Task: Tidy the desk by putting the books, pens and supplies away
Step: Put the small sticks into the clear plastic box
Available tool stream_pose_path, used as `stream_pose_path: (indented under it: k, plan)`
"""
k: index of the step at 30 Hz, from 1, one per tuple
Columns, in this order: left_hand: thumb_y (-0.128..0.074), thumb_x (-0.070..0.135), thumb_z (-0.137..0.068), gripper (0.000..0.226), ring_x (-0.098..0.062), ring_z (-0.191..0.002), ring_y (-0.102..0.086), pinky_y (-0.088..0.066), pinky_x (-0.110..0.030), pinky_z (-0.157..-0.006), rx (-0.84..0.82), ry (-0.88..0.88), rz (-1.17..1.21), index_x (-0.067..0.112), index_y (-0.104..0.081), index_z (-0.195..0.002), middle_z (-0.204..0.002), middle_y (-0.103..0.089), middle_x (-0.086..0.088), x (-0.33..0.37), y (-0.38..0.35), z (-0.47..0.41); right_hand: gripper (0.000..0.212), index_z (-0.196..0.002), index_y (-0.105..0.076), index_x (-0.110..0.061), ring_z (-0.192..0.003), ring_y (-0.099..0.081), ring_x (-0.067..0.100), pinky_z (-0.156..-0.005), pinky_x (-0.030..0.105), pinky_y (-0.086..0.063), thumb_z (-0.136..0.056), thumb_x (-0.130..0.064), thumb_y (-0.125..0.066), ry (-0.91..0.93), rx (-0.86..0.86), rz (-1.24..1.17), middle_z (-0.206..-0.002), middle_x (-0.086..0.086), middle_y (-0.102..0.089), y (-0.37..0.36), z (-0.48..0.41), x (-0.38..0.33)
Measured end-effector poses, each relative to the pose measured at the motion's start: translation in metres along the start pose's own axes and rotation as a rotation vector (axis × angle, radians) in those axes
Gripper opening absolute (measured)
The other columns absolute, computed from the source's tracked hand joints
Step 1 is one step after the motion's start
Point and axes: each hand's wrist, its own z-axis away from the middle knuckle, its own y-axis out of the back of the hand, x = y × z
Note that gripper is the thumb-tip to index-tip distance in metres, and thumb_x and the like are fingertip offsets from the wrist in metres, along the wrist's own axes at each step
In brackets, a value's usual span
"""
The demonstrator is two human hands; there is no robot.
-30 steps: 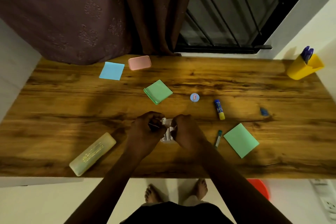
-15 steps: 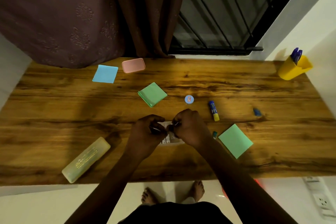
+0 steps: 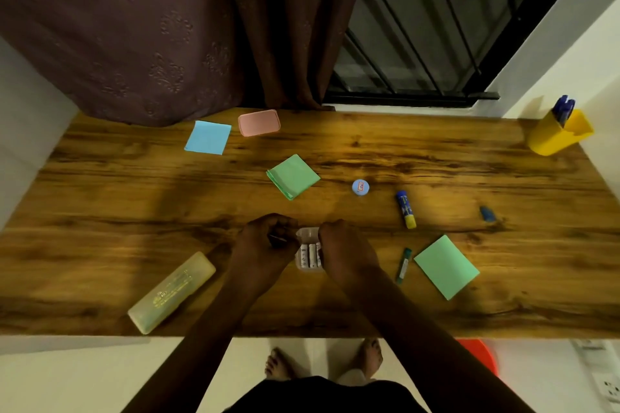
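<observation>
Around the clear box: green note pad behind, marker right, pencil case left.
Clear box: table front-centre, white sticks inside.
Left hand: fingers pinch thin strip.
Right hand: fingers grip box edge.

The left hand pinches a thin sliver too dark to name, the right hand hides its own fingertips and the small clear box's right side, and the round blue cap's label is unreadably small.
</observation>
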Motion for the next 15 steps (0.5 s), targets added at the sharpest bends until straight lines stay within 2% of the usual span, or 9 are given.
stream_pose_path:
  k: [4,7,10,12,14,15]
  plan:
    - [-0.078,0.017,-0.085,0.023,0.011,-0.077,-0.065,-0.048,-0.006,-0.062,0.01,0.011,-0.036,0.031,-0.068,-0.1,-0.087,-0.07,0.018,-0.002,0.004,-0.004,0.026,-0.124,-0.06,-0.012,-0.117,-0.061,0.027,-0.095,0.036,-0.051,-0.099,-0.019,-0.061,0.001,0.013,-0.031,-0.129,0.01,-0.063,0.002,-0.003,0.002]
    - [-0.076,0.015,-0.087,0.023,0.008,-0.076,-0.067,-0.052,-0.014,-0.067,0.025,0.035,-0.015,0.029,-0.069,-0.104,-0.09,-0.072,0.012,-0.005,0.008,-0.011,0.017,-0.107,-0.069,-0.013,-0.096,-0.069,0.02,-0.077,0.03,-0.055,-0.093,-0.023,-0.07,-0.008,0.072,-0.165,-0.109,0.005,-0.072,0.013,-0.011,0.003]
    - [-0.074,0.013,-0.088,0.022,0.007,-0.076,-0.068,-0.049,-0.009,-0.06,0.052,0.034,-0.006,0.026,-0.07,-0.105,-0.09,-0.072,0.013,-0.005,0.015,-0.021,0.009,-0.089,-0.077,-0.016,-0.074,-0.071,0.014,-0.069,0.034,-0.06,-0.087,-0.024,-0.076,0.009,0.104,-0.44,-0.084,0.001,-0.076,0.028,-0.021,0.007]
    - [-0.074,0.017,-0.089,0.021,0.002,-0.08,-0.07,-0.052,-0.015,-0.064,0.096,0.027,-0.008,0.026,-0.072,-0.108,-0.094,-0.073,0.013,-0.006,0.023,-0.03,0.004,-0.084,-0.076,-0.014,-0.068,-0.074,0.02,-0.066,0.036,-0.063,-0.088,-0.015,-0.077,0.007,0.064,-0.754,-0.077,0.008,-0.077,0.039,-0.027,0.005]
    - [-0.074,0.021,-0.089,0.025,0.0,-0.086,-0.069,-0.052,-0.017,-0.069,0.137,0.008,-0.01,0.023,-0.071,-0.114,-0.103,-0.073,0.012,-0.008,0.03,-0.043,0.005,-0.087,-0.074,-0.015,-0.072,-0.076,0.024,-0.066,0.037,-0.064,-0.09,-0.012,-0.076,-0.013,0.03,-0.977,-0.083,0.013,-0.078,0.048,-0.037,0.0]
    - [-0.075,0.023,-0.089,0.028,0.0,-0.09,-0.068,-0.052,-0.017,-0.071,0.154,0.002,-0.007,0.021,-0.07,-0.117,-0.108,-0.072,0.012,-0.009,0.033,-0.05,0.004,-0.09,-0.074,-0.017,-0.081,-0.076,0.023,-0.072,0.038,-0.064,-0.091,-0.013,-0.075,-0.014,0.039,-0.993,-0.091,0.012,-0.078,0.05,-0.044,-0.001]
